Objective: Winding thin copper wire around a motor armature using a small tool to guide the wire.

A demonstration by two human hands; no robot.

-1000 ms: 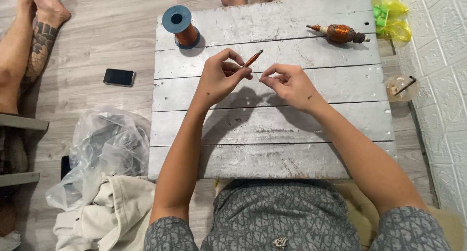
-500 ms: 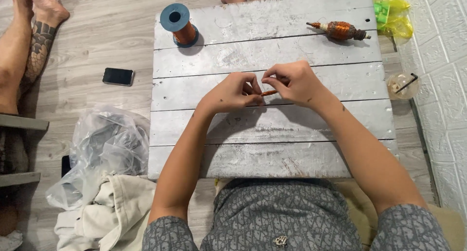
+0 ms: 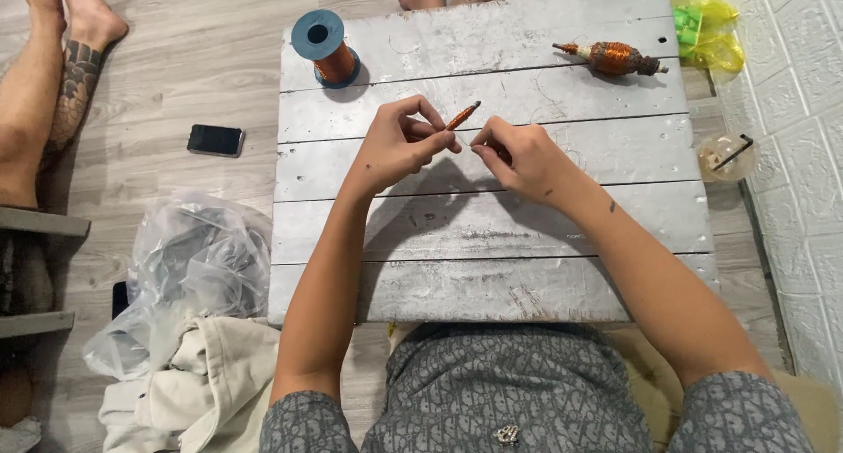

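Note:
My left hand (image 3: 399, 146) pinches a short thin rod wound with copper wire (image 3: 463, 116), its tip pointing up and right above a grey plank table (image 3: 492, 269). My right hand (image 3: 518, 154) is just right of it, fingertips pinched together close to the rod's lower end; a wire between them is too fine to see. A blue spool of copper wire (image 3: 323, 47) stands at the table's far left corner. A wound copper armature on a shaft (image 3: 615, 58) lies at the far right.
A black phone (image 3: 215, 140) lies on the wooden floor left of the table. Another person's bare legs (image 3: 48, 84) rest at far left. A clear plastic bag (image 3: 193, 277) and cloth (image 3: 184, 391) lie near left. A plastic cup (image 3: 726, 157) and a yellow bag (image 3: 707, 27) sit by the white wall.
Both hands lowered and came together over the table half a second ago, then lifted and parted slightly; the rod's tip shows again, pointing up and right.

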